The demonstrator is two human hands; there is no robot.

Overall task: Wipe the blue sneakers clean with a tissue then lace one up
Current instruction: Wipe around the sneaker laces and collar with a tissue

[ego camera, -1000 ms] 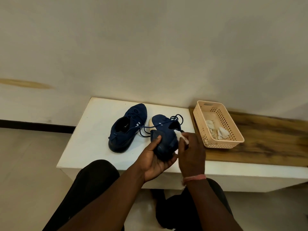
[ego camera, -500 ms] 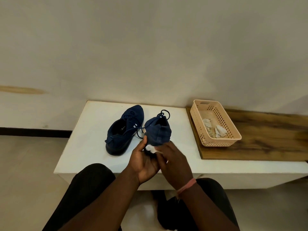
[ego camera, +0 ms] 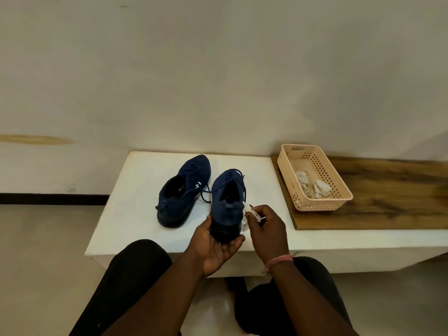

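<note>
The left hand (ego camera: 217, 248) cupped the heel of a dark blue knit sneaker (ego camera: 226, 207), fingers curled under its sole, toe pointing to twelve o'clock above the white bench top (ego camera: 135, 209). The right hand (ego camera: 265, 229) pinched a crumpled white tissue (ego camera: 246, 215) against the heel's three o'clock side. The second blue sneaker (ego camera: 181, 192) lay at ten o'clock. A peach perforated plastic basket (ego camera: 315, 207) holding crumpled tissues sat at two o'clock.

Left hand (ego camera: 215, 248), palm up at lower centre, cups the sneaker (ego camera: 226, 207) heel; right hand (ego camera: 265, 229) beside it pinches a tissue (ego camera: 246, 214) with curled fingers (ego camera: 254, 212).
</note>
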